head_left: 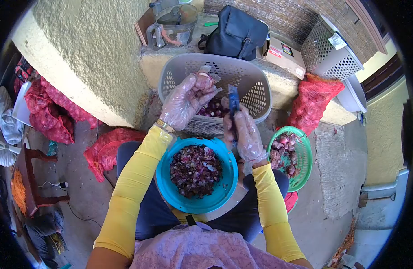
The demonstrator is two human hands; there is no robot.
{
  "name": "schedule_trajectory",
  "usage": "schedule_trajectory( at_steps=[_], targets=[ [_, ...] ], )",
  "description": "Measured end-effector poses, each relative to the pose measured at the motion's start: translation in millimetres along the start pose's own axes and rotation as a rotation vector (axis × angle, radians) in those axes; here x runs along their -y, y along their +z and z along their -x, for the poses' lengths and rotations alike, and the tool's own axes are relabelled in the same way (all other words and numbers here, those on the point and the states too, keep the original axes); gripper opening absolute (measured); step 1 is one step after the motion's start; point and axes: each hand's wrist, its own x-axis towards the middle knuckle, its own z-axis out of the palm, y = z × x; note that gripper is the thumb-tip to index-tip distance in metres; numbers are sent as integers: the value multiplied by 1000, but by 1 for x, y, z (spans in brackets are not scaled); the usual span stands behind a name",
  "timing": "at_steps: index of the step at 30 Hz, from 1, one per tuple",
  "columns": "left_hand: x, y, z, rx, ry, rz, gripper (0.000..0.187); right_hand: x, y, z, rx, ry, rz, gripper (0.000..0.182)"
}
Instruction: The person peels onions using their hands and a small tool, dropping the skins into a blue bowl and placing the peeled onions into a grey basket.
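Both my hands wear clear plastic gloves above a grey perforated basket [170, 71] with peeled red onions [212, 109] in its bottom. My left hand [188, 99] has its fingers closed around a red onion [205, 80], partly hidden by the fingers. My right hand [246, 132] grips a knife [233, 99] whose blue blade points up and away from me. Below them, between my legs, sits a blue basin [230, 179] with a heap of onion skins and trimmings [195, 172] in it.
A green basket [308, 163] of unpeeled onions stands at my right. Red mesh sacks [312, 103] of onions rest on both sides. Behind the grey basket, a black bag [238, 33], a cardboard box [283, 58] and a clear pitcher [175, 29] sit on a ledge.
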Motion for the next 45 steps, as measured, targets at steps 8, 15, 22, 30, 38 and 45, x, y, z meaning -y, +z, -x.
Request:
schedule_trajectory(
  at_steps=[8, 15, 22, 30, 38, 45],
  targets=[
    [-4, 17, 1, -72, -102, 45, 41, 11, -14, -30, -83, -149, 338, 31],
    [3, 8, 5, 16, -97, 26, 50, 28, 0, -42, -236, -345, 976, 46],
    [2, 8, 8, 82, -135, -50, 63, 35, -1, -49, -228, -394, 1136, 47],
    [0, 11, 11, 74, -145, -125, 62, 30, -7, -46, -200, -421, 1211, 47],
    [-3, 5, 13, 71, -202, -262, 59, 32, -7, -41, -93, -289, 1111, 47],
    [4, 7, 9, 8, -214, -233, 53, 22, -14, -39, -49, -437, 1209, 49]
  ],
)
